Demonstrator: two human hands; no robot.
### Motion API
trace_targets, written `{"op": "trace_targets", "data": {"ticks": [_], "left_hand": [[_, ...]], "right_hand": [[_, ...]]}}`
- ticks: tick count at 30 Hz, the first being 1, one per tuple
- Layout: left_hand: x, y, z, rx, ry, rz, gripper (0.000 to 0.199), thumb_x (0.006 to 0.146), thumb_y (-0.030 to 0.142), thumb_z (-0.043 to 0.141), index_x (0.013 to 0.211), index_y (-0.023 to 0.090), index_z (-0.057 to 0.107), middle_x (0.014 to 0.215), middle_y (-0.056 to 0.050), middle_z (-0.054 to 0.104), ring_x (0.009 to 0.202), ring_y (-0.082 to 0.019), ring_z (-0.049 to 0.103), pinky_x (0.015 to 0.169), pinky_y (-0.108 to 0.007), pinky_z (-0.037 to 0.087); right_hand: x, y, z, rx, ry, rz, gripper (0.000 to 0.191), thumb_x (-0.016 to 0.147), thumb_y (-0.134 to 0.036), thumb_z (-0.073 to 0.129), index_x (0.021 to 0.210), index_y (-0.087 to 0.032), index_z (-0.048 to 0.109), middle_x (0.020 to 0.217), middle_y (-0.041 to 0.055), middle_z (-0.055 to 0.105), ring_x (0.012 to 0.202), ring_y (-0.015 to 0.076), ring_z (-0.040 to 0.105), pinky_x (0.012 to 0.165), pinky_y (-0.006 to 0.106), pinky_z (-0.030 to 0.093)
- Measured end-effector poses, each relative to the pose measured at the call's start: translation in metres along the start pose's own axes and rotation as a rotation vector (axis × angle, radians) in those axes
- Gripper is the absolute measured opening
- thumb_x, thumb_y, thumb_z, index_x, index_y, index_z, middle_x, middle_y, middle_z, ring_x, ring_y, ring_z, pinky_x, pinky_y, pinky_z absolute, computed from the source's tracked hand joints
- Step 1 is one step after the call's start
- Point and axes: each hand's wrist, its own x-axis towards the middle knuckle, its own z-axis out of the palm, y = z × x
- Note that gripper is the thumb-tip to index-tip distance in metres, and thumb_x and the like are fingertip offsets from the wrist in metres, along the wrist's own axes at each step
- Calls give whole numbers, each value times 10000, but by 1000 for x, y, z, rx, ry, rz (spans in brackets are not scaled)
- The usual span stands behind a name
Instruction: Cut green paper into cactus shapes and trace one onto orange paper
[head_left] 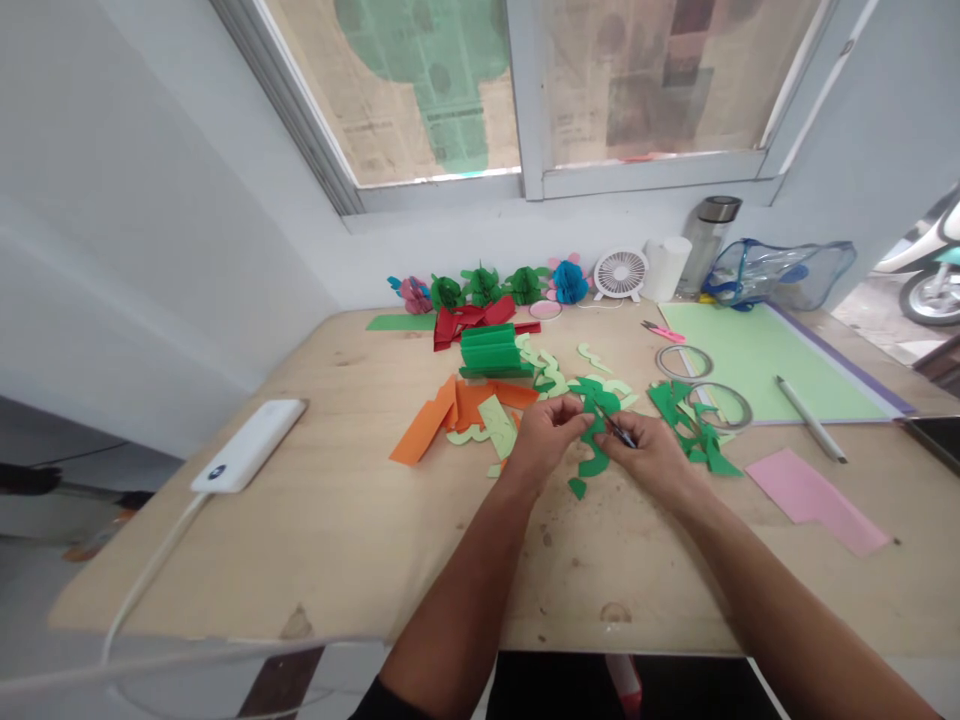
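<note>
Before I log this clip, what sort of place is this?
Likely a home craft corner by a window: small scissors held at green paper, and a row of paper figures along the back of a wooden table.

Left: surface (330, 540) passable between power bank (251, 445) and orange paper (421, 425)
Middle: green cutout (608, 400), scissors (621, 433) obstruct
Right: grey rings (694, 376), pen (810, 418) obstruct

The held paper (604, 400) is green; folded paper (424, 424), orange; scissors' pouch-side sheet (757, 365), pale green.
</note>
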Motion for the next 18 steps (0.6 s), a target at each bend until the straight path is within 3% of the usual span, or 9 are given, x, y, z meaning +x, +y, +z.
{"op": "trace_targets", "data": {"ticks": [4,7,14,18], "left_hand": [[1,0,0,-114,109,-35,228,589,266,754,594,159,553,512,52,525,497,-68,472,548,-207,364],[2,0,-1,-201,190,-75,251,568,271,769,649,159,561,555,37,577,526,-84,531,573,-218,406],[-2,-1,0,-186,99,-163,222,595,268,761,676,158,586,591,-16,654,534,-99,571,562,-222,428],[-4,1,2,-276,169,-145,244,587,263,777,683,164,576,648,-24,685,605,-121,626,608,-235,461]], "right_hand": [[1,2,-3,32,85,87,270,751,-434,587,657,-182,597,506,-44,408,496,107,346,472,250,244],[3,5,-5,30,143,114,298,741,-455,598,626,-181,576,508,-45,394,506,107,348,474,248,245],[7,11,-4,230,271,183,286,694,-448,653,660,-187,541,485,-81,309,437,82,251,422,244,194],[2,2,-4,297,370,114,342,776,-511,602,831,-173,604,525,-70,369,453,92,301,423,235,223]]}}
